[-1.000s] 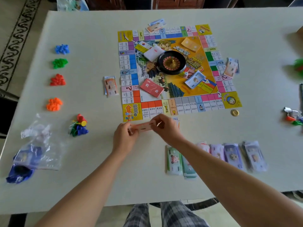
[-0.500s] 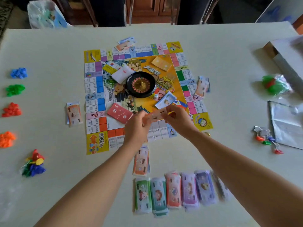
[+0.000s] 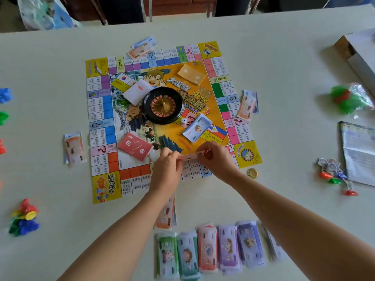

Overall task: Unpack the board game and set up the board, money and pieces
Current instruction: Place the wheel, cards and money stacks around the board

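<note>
Mostly laid out, with one thin bundle in hand

Nearly everything sits out on the table [image 3: 263,57]. The board [image 3: 105,187] lies flat and unfolded at its middle, so that step looks done. The opened box [image 3: 359,55] and a printed sheet [image 3: 359,151] are off at the right edge. Along the near edge, a row of banknote stacks [image 3: 209,248] is sorted by colour; I take it for the bank.

Over the board's near edge, the left hand [image 3: 166,169] and right hand [image 3: 218,161] both have their fingers curled. Each pinches one end of a thin paper bundle [image 3: 191,156] held edge-on between them. Whether it is notes or cards I cannot tell.

The roulette wheel [image 3: 163,105] rests at the board's centre. A clear bag of green and red pieces [image 3: 351,98] near the box appears unopened, so emptying it is probably left to do. The red deck [image 3: 135,146], white deck [image 3: 136,91] and orange deck [image 3: 191,74] lie on the board's inner field.

Small shares of money are out as the left bundle [image 3: 73,148], far bundle [image 3: 142,47] and right bundle [image 3: 247,105]. The near bundle [image 3: 169,216] is partly hidden by the left forearm. Dealing therefore seems close to finished.

Coloured pawns [image 3: 24,218] are heaped at the near left and character standees [image 3: 334,173] cluster at the right, with none on the start square. A gold coin [image 3: 252,173] lies just off the board's near right corner.
</note>
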